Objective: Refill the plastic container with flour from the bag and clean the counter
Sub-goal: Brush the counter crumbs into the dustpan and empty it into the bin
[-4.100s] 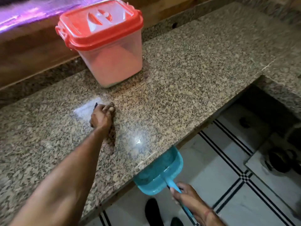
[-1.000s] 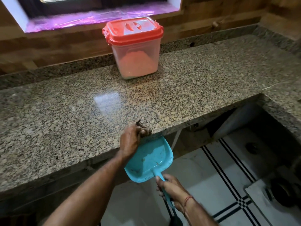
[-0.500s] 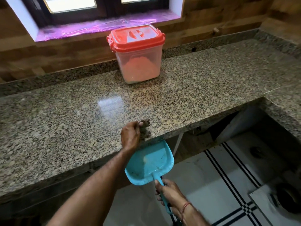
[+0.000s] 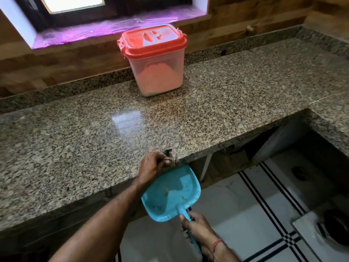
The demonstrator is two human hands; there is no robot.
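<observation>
Two hands share the cleanup: left hand [image 4: 151, 165] fingers clamped on a rag [image 4: 171, 157] at the bench [image 4: 75, 148] edge; right hand [image 4: 198, 229] fingers clamped on the dustpan [image 4: 170, 193] handle; next, I judge, a last sweep into it.

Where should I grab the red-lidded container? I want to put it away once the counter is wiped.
Take the plastic container by the red side handle at its left rim; the matching right one barely shows. It stands upright with its lid on and flour heaped inside, so a two-handed grip from both sides would likely keep it level.
</observation>
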